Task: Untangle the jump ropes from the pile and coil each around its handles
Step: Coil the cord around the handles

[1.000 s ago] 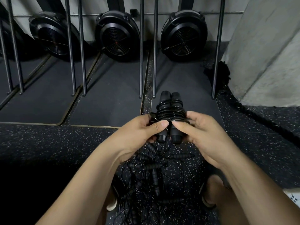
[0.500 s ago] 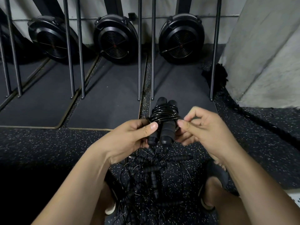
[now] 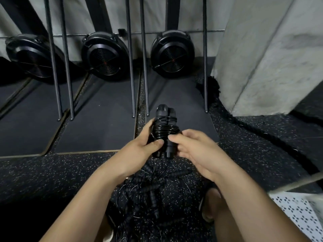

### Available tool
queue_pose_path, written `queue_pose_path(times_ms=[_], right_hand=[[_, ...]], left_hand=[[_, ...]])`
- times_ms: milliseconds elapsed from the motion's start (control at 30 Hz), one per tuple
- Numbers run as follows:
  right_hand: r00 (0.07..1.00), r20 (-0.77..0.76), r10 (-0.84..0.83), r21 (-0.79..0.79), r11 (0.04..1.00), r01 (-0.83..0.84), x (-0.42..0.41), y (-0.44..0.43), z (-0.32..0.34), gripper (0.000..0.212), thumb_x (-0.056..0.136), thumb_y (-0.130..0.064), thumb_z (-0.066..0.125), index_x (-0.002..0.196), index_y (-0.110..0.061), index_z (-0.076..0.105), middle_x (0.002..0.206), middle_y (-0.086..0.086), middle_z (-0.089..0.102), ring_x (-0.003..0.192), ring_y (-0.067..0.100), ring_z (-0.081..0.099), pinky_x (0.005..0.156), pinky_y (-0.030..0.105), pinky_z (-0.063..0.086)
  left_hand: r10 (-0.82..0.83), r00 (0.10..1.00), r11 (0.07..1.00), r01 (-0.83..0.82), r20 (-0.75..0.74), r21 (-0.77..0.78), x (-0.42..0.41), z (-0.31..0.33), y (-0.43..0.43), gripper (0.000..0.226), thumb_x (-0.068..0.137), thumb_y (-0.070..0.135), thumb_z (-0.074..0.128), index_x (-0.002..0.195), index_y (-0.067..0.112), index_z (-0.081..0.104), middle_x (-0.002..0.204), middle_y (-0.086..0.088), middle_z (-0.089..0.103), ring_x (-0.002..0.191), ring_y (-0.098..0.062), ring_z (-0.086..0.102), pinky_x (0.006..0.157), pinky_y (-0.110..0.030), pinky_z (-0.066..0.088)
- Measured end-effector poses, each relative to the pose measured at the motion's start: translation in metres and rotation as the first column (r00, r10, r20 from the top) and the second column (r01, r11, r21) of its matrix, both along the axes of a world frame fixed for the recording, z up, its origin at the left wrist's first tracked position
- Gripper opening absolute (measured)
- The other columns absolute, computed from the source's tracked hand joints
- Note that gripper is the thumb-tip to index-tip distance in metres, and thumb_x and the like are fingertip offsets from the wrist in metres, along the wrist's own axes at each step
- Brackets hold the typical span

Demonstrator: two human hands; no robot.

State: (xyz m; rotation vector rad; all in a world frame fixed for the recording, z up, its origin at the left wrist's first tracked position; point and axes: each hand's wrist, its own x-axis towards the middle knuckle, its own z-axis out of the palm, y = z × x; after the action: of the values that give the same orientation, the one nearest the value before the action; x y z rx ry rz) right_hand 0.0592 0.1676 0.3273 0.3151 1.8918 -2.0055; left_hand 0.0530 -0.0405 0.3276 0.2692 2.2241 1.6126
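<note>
A black jump rope (image 3: 165, 127) has its thin cord coiled tightly round its two foam handles, which lie side by side and point away from me. My left hand (image 3: 139, 152) grips this bundle from the left, thumb across the handles below the coils. My right hand (image 3: 194, 151) holds the bundle's right side, fingertips at the coils. Below my hands, on the speckled floor between my legs, lies the tangled pile of black jump ropes (image 3: 150, 193), with several ribbed handles and thin cords crossing each other.
Three black fan-wheel machines (image 3: 172, 55) stand against the far wall on dark mats (image 3: 97, 119), with thin metal rails (image 3: 130, 67) reaching toward me. A concrete pillar (image 3: 271, 55) rises at right. A thick battle rope (image 3: 253, 124) runs along its base.
My right hand, which had lifted off with fingers pinched half a second ago, is back on the bundle's right side. The bundle stays in my left hand.
</note>
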Motion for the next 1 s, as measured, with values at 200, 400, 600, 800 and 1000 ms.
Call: queue_pose_path(times_ms=[200,400,600,800,1000], right_hand=[[0.969,-0.009,-0.246,-0.21,0.948,0.238,0.064,0.054,0.028,0.04,0.102,-0.029,0.072,0.127,0.001,0.07,0.117,0.014,0.08,0.112,0.03,0.077,0.1,0.042,0.061],[0.848,-0.165,-0.504,-0.082,0.863,0.498,0.152,0.134,0.044,0.024,0.096,-0.03,0.08,0.109,-0.01,0.077,0.111,0.011,0.081,0.108,0.028,0.078,0.098,0.043,0.061],[0.742,-0.23,-0.63,0.091,0.745,0.661,0.218,0.201,0.054,0.026,0.1,-0.03,0.076,0.119,-0.013,0.075,0.11,0.003,0.081,0.106,0.018,0.079,0.096,0.039,0.062],[0.456,-0.064,-0.888,0.011,0.457,0.89,0.248,0.247,0.039,0.039,0.099,-0.032,0.079,0.128,-0.012,0.062,0.114,0.009,0.079,0.095,0.016,0.081,0.093,0.038,0.062],[0.241,0.002,-0.97,-0.068,0.241,0.968,0.246,0.279,0.018,0.037,0.105,-0.034,0.071,0.13,-0.008,0.064,0.111,0.009,0.081,0.101,0.02,0.08,0.094,0.041,0.062]], left_hand=[[-0.22,0.975,0.971,0.217,0.021,0.098,0.025,0.04,0.059,0.06,0.109,0.038,0.054,0.156,0.064,0.027,0.149,0.042,0.048,0.138,0.017,0.044,0.125,-0.029,0.032],[-0.354,0.909,0.935,0.343,-0.22,-0.088,0.061,0.056,0.153,0.061,0.103,0.045,0.06,0.157,0.059,0.035,0.139,0.019,0.051,0.127,0.015,0.049,0.108,-0.01,0.036],[-0.273,0.827,0.956,0.29,-0.492,-0.044,0.096,0.047,0.25,0.054,0.089,0.018,0.086,0.136,0.04,0.069,0.116,0.018,0.068,0.112,0.002,0.064,0.096,-0.013,0.047],[-0.404,0.778,0.91,0.394,-0.481,-0.126,0.112,0.027,0.35,0.04,0.092,0.022,0.081,0.129,0.034,0.069,0.112,0.017,0.073,0.102,0.001,0.068,0.093,-0.025,0.054],[-0.57,0.68,0.82,0.501,-0.46,-0.276,0.122,0.011,0.429,0.055,0.098,0.04,0.073,0.148,0.025,0.057,0.139,0.004,0.065,0.126,-0.014,0.061,0.109,-0.033,0.049]])
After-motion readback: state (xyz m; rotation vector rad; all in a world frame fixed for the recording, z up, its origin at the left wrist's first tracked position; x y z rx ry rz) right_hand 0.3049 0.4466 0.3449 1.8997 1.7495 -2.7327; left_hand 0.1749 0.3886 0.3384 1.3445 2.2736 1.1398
